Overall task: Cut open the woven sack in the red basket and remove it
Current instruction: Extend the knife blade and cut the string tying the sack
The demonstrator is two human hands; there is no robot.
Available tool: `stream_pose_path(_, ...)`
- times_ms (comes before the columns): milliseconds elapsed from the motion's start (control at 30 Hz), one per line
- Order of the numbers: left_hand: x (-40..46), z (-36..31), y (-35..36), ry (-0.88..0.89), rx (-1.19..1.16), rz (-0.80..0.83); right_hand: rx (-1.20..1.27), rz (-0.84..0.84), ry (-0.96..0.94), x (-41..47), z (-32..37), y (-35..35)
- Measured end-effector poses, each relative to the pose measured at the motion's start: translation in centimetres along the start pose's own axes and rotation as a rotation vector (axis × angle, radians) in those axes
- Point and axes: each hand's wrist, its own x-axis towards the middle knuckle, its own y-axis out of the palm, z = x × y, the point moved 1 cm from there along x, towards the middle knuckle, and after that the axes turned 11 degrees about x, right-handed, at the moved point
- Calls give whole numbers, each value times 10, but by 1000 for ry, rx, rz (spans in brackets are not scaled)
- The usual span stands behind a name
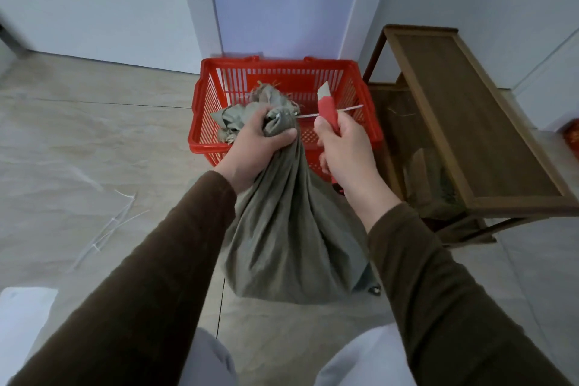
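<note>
I see the sack (291,222) hanging in front of the red basket (213,94), its tied neck gripped in my left hand (257,141), fingers closed tight. My right hand (344,147) fingers clasp a red knife (327,106), blade up, beside the white tie (344,110).

No legible text, label, brand, number or sign anywhere in view.
</note>
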Motion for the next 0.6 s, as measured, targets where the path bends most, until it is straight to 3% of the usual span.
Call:
stream_pose_path(100,-1,-11,4,30,-121,47,460,43,202,-3,-6,9)
stream_pose_path(167,-1,-9,3,63,-140,53,625,103,311,-3,-10,13)
stream_pose_path(367,-1,-10,8,205,2,130,663,122,302,0,-17,21)
stream_pose_path(600,8,-1,-5,290,196,-115,797,90,365,7,-17,14)
